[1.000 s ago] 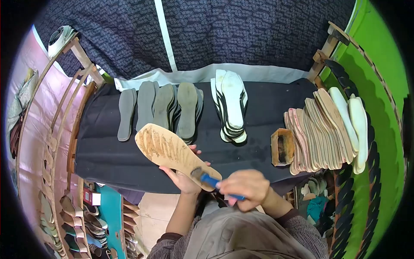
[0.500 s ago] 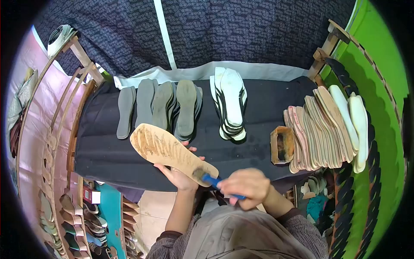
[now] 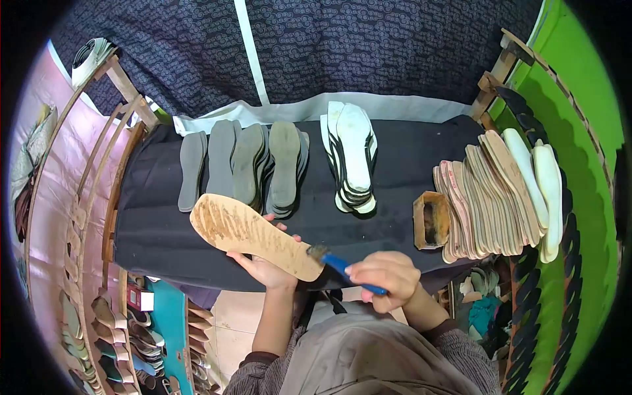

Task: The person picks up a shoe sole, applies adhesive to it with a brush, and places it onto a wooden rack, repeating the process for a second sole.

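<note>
- I see the left hand [image 3: 271, 271] with its thumb along the near edge of the tan sole [image 3: 247, 232] and fingertips showing past its far edge, so it is gripping that piece from below.
- The sole slants from upper left of that hand down toward the right one, its upper face covered with brown streaks.
- From here I read the right hand [image 3: 390, 280] as closed around the blue-handled brush [image 3: 355, 273], whose dark bristle end points left to the sole's narrower end; I can't tell whether the bristles touch.
- Ahead of the left hand, past the sole, grey soles [image 3: 284, 158] lie in overlapping piles on the black cloth [image 3: 388, 240].
- White soles [image 3: 356, 148] are stacked well ahead of the right hand and slightly to its left.
- Ahead and to the right of the right hand I have an open box [image 3: 431, 221], dark-stained inside.
- Just right of that box, a leaning row of tan and pinkish soles [image 3: 490, 197] ends in two whitish ones [image 3: 546, 197].
</note>
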